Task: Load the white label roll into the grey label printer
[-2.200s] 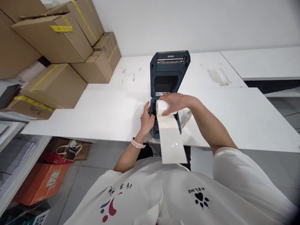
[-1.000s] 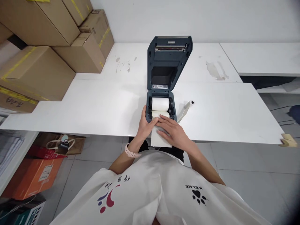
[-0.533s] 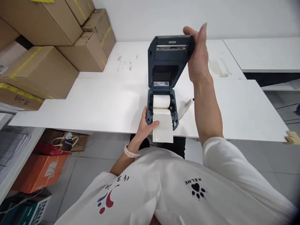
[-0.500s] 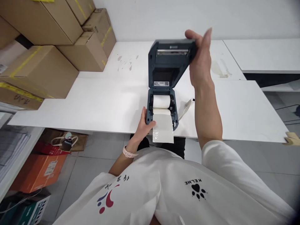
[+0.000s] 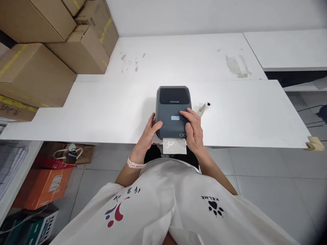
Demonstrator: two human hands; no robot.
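A dark grey label printer [image 5: 173, 110] stands on the white table with its lid down. From its front slot a strip of white labels [image 5: 174, 146] hangs past the table edge. My left hand [image 5: 149, 132] grips the printer's left side, thumb over the top and fingers along the side. My right hand [image 5: 193, 131] is at the right front corner, its fingers bent over the lid and edge, the index finger touching the lid. Just right of the printer lies a small white roll [image 5: 204, 109] with a dark core. The paper inside the printer is hidden.
Cardboard boxes [image 5: 38, 75] are stacked at the left of the table [image 5: 242, 115]. An orange box [image 5: 43, 189] and a bag lie below on the left. The table's front right corner bears a tan corner guard [image 5: 314, 143]. A white wall stands behind.
The printer's raised lid has come down and is closed. My right hand has moved from the lid's top edge down to the printer's front right. My left hand stays at the left side.
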